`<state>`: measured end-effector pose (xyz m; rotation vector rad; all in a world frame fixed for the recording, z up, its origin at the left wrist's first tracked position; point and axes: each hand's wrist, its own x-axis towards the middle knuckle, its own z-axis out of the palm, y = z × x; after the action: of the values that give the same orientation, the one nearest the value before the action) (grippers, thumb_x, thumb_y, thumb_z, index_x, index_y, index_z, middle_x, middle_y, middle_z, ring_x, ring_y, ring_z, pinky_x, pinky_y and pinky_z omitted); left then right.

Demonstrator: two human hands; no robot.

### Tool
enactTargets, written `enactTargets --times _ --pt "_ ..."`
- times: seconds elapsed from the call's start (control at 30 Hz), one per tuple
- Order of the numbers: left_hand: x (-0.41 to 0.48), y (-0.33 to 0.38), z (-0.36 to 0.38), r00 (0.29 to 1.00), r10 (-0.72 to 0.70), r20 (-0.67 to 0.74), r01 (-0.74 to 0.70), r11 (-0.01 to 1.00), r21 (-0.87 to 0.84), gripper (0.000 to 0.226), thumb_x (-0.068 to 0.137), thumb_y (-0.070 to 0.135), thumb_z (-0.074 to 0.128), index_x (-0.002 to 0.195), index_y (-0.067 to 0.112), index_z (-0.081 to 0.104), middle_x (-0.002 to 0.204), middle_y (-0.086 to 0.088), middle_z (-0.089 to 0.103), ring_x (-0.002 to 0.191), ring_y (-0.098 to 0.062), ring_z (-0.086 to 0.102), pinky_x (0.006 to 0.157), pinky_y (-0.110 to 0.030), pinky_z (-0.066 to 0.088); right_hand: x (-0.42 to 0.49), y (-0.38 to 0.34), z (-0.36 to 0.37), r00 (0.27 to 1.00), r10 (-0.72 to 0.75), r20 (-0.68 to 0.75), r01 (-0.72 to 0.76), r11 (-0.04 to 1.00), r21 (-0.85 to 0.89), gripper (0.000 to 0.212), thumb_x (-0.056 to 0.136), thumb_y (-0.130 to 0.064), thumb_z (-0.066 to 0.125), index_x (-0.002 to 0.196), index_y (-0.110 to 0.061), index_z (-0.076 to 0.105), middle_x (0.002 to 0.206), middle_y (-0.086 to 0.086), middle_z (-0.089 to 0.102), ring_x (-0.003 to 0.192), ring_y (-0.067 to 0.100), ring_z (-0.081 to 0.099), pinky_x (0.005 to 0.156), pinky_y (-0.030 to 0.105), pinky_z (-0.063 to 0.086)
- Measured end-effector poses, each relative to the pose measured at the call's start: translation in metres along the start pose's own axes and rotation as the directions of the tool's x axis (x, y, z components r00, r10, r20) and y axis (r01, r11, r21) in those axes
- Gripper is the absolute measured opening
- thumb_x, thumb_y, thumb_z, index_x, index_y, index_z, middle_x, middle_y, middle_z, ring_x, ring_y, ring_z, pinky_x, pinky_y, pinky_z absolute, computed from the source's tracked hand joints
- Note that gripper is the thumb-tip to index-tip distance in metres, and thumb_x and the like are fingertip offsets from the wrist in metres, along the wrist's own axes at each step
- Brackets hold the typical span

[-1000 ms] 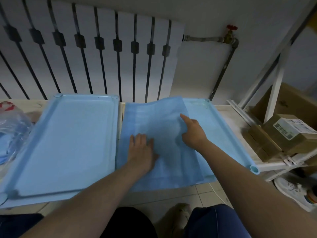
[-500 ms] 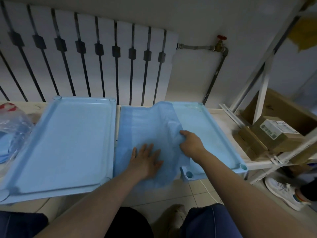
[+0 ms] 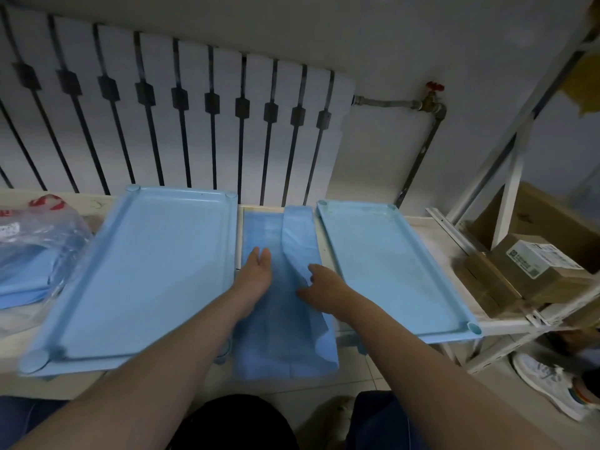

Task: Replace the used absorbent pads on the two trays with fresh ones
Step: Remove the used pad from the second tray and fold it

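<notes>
Two light blue trays lie side by side on a low white shelf, the left tray (image 3: pixel 152 271) and the right tray (image 3: pixel 389 267), both bare inside. Between them lies a blue absorbent pad (image 3: pixel 279 329), partly folded lengthwise, its near end hanging over the shelf edge. My left hand (image 3: pixel 255 274) rests flat on the pad with fingers together. My right hand (image 3: pixel 321 282) pinches the pad's folded right flap at its edge.
A clear plastic bag of blue pads (image 3: pixel 35 254) sits at the far left. A white radiator (image 3: pixel 168 118) and a pipe with a red valve (image 3: pixel 431 95) stand behind. Cardboard boxes (image 3: pixel 532 264) sit on a white rack at right; a sneaker (image 3: pixel 548 384) on the floor.
The pad has come off the right tray and now lies folded in the gap between the trays. My right hand moved left with the flap; my left hand stayed pressed on the pad.
</notes>
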<state>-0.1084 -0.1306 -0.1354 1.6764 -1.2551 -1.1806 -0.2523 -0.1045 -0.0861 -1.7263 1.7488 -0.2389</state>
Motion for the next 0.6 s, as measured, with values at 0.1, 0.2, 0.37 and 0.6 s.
enactTargets --times 0.1,0.2,0.37,0.6 --pt "-0.001 0.001 0.003 0.998 -0.007 0.060 0.008 1.000 -0.011 0.058 0.102 0.045 0.019 0.152 0.017 0.019 0.158 -0.002 0.021 0.144 -0.024 0.021 0.116 -0.039 0.018 0.000 -0.002 0.001 0.999 0.051 -0.005 -0.051 0.994 -0.099 0.013 0.084 -0.007 0.048 0.075 -0.003 0.057 0.074 0.013 0.055 0.063 0.025 0.055 0.056 0.028 0.045" --pt "-0.001 0.006 0.012 0.995 0.036 0.090 -0.033 0.999 -0.032 0.053 0.103 0.043 0.022 0.153 0.027 0.015 0.158 0.004 0.018 0.144 -0.019 0.021 0.114 -0.034 0.019 -0.003 0.001 -0.002 0.999 -0.006 -0.034 0.005 0.999 -0.039 0.030 0.086 -0.007 0.048 0.057 -0.006 0.056 0.059 0.008 0.053 0.052 0.017 0.046 0.049 0.024 0.038" --pt "0.021 0.011 0.014 0.999 -0.019 0.048 0.022 0.997 -0.076 0.048 0.101 0.043 0.029 0.149 0.039 0.022 0.153 -0.001 0.033 0.127 -0.028 0.046 0.093 -0.037 0.047 -0.015 0.013 -0.013 0.994 -0.112 0.015 0.109 0.988 0.108 0.035 0.089 -0.007 0.047 0.114 -0.016 0.069 0.106 0.006 0.071 0.089 0.018 0.065 0.071 0.025 0.053" --pt "0.053 0.027 0.025 0.997 -0.008 0.076 0.013 0.998 -0.055 0.049 0.099 0.042 0.040 0.147 0.037 0.030 0.151 0.002 0.033 0.119 -0.020 0.046 0.081 -0.025 0.044 -0.010 0.032 -0.019 0.970 -0.229 0.078 0.197 0.935 0.294 0.043 0.092 0.002 0.047 0.120 -0.023 0.067 0.119 -0.006 0.066 0.105 0.008 0.062 0.092 0.019 0.049"
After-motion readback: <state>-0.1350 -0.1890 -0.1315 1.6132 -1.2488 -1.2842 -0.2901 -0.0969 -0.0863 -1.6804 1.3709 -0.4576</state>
